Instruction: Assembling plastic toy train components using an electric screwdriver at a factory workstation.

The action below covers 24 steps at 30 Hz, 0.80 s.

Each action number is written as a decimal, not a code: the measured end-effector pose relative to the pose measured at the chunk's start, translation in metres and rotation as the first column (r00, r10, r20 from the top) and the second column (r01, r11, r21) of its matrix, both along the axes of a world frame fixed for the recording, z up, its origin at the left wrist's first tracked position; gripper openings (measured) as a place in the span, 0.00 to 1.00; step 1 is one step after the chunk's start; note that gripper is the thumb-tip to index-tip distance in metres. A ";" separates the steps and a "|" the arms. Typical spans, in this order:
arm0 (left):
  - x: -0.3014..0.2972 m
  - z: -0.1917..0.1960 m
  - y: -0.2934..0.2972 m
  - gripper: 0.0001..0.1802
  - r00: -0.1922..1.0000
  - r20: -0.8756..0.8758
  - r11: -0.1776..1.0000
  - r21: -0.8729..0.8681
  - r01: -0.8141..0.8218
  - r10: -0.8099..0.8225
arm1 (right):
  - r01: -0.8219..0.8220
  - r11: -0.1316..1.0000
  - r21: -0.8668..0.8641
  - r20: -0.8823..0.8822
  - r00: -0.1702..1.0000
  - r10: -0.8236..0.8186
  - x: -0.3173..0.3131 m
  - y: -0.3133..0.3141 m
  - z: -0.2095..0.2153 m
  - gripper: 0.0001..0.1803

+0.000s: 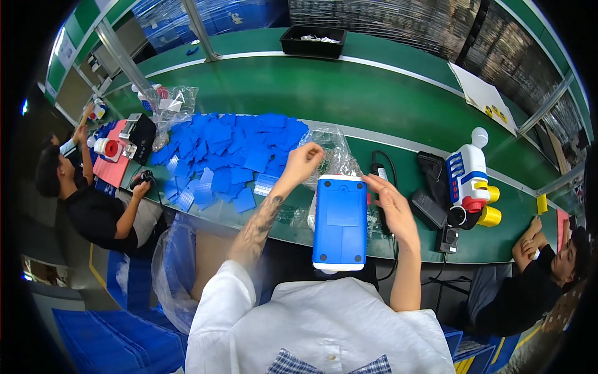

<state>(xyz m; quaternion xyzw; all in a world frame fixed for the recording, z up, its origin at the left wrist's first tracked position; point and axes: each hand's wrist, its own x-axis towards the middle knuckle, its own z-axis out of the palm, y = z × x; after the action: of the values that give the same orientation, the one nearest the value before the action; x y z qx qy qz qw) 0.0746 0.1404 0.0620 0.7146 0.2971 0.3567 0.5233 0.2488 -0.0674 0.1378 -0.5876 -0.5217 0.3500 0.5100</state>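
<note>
In front of me, at the near table edge, a blue and white plastic device (pixel 341 234) shows its blue underside, with small dark round feet near its corners and a panel line across it. My right hand (pixel 395 209) is at its upper right corner, fingers stretched out; whether they touch it I cannot tell. My left hand (pixel 303 163) is raised to the device's upper left, fingers curled together near a crumpled clear plastic bag (pixel 336 149). Anything in those fingers is too small to make out. Clear wrapping and part of something red and white lie partly hidden behind the device.
Many blue flat pieces (pixel 218 146) cover the table to the left. On the right stand a white, blue and yellow toy (pixel 467 177) and a black adapter (pixel 428 209) with cables. A black bin (pixel 313 42) sits on the back shelf. People sit at both sides.
</note>
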 end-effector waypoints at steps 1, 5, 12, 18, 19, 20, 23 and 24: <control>0.004 -0.007 0.010 0.06 0.977 -0.204 0.968 0.249 -0.006 0.058 | -0.006 1.000 0.009 0.068 0.998 0.006 0.003 -0.001 0.006 0.29; 0.025 -0.035 0.016 0.11 0.876 -0.477 0.825 0.523 0.216 0.073 | 0.412 0.908 -0.075 0.302 0.877 -0.373 0.028 0.005 -0.008 0.25; 0.031 -0.055 0.015 0.04 0.827 -0.540 0.775 0.586 0.238 0.154 | 0.613 0.743 -0.269 0.823 0.546 -0.153 0.032 0.027 -0.091 0.33; 0.027 -0.042 0.010 0.01 0.947 -0.276 0.778 0.627 0.047 0.166 | 0.562 0.812 -0.158 0.509 0.751 -0.420 0.040 0.006 -0.055 0.26; 0.028 -0.039 0.009 0.01 0.962 -0.207 0.768 0.640 -0.003 0.177 | 0.581 0.811 -0.068 0.436 0.749 -0.499 0.038 -0.001 -0.037 0.26; 0.027 -0.034 0.007 0.01 0.961 -0.209 0.769 0.639 -0.004 0.179 | 0.600 0.800 0.018 0.353 0.745 -0.566 0.037 -0.005 -0.022 0.26; 0.027 -0.010 0.000 0.02 0.972 -0.105 0.814 0.570 -0.115 0.212 | 0.645 0.691 0.326 -0.081 0.747 -0.660 0.040 -0.011 0.006 0.19; 0.024 0.001 -0.004 0.04 0.975 -0.048 0.856 0.490 -0.165 0.215 | 0.676 0.647 0.353 -0.343 0.737 -0.582 0.032 -0.009 0.025 0.17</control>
<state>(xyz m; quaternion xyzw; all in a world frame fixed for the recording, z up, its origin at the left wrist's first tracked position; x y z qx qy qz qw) 0.0986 0.1363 0.0631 0.8067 0.2941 0.4327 0.2750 0.2813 -0.0768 0.1631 -0.5577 -0.2970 0.0741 0.7715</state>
